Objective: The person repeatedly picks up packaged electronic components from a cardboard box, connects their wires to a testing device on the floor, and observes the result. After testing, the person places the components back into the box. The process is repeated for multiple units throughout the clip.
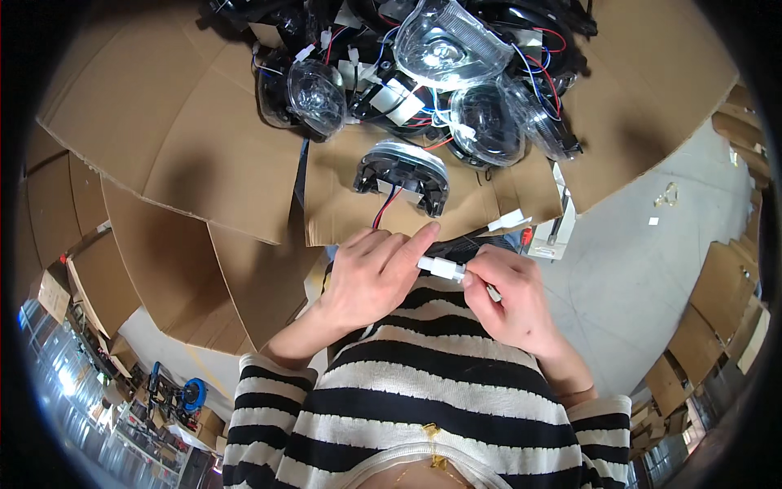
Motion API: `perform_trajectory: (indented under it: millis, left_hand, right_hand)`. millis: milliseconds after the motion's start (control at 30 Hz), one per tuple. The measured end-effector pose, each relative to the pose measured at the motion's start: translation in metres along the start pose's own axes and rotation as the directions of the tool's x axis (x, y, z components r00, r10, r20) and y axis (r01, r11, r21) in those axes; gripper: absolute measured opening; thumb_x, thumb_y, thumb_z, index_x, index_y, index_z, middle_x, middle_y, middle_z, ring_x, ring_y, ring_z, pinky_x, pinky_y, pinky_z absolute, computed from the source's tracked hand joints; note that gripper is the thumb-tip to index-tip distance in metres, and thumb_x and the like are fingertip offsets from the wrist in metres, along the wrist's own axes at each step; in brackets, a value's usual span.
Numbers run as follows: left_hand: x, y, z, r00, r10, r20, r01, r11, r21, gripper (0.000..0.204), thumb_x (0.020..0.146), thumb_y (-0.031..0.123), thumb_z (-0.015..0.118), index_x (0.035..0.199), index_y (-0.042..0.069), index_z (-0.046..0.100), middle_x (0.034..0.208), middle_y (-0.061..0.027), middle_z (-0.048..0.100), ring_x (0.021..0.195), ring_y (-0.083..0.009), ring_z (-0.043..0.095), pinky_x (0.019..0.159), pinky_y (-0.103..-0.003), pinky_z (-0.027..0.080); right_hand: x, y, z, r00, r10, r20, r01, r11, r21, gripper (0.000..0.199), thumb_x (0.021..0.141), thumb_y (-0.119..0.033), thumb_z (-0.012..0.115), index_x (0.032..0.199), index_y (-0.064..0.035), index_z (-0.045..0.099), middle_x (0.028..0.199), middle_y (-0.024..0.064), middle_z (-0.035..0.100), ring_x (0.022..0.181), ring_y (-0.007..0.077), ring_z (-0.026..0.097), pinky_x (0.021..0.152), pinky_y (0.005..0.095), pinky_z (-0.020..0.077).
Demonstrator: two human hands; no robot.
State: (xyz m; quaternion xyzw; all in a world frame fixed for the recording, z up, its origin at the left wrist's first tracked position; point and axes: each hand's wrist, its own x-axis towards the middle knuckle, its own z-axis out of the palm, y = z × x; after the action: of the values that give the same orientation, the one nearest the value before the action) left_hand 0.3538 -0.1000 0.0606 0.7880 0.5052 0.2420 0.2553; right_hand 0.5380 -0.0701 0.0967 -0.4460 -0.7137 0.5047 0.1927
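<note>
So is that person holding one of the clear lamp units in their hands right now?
No: the left hand and right hand pinch a small white connector between them, while the clear lamp units lie on the cardboard ahead.

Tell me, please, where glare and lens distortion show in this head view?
Head view: glare spots sit on the clear plastic lamp lenses at the top; cardboard sheet edges bow toward the dark circular rim; the hands and small white connector stay sharp.

Surface: flattened brown cardboard sheets (204, 138) overlapping across the upper and left frame | Floor: pale grey concrete (643, 269) at right, with small scraps | Edges: stacked cardboard boxes (717, 326) at right and lower left | Lower left: blue wheeled cart (183, 395) | Light: bright, even.
</note>
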Motion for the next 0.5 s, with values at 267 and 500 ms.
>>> perform_trajectory:
  millis: [267, 500]
  left_hand:
    - [-0.063, -0.018, -0.009, 0.828, -0.505, 0.243, 0.557, 0.698, -0.45, 0.021, 0.075, 0.006, 0.055, 0.096, 0.005, 0.058, 0.083, -0.0094, 0.062, 0.068, -0.0189, 0.06, 0.061, -0.025, 0.046]
    - [-0.087, -0.021, -0.012, 0.693, -0.562, 0.451, 0.646, 0.206, -0.735, 0.012, 0.078, 0.004, 0.055, 0.089, 0.0, 0.059, 0.083, -0.0056, 0.059, 0.073, -0.0114, 0.053, 0.067, -0.023, 0.043]
  right_hand:
    - [-0.004, 0.01, -0.011, 0.98, 0.026, 0.197, -0.064, 0.98, 0.19, 0.003, 0.068, -0.001, 0.052, 0.067, -0.0003, 0.05, 0.056, 0.0078, 0.042, 0.048, 0.0211, 0.042, 0.044, 0.0293, 0.0319]
    - [0.005, 0.018, 0.001, 0.938, -0.051, 0.344, -0.054, 0.956, 0.289, 0.003, 0.069, 0.0, 0.052, 0.067, -0.0007, 0.05, 0.058, 0.0078, 0.044, 0.05, 0.0215, 0.043, 0.045, 0.0302, 0.0321]
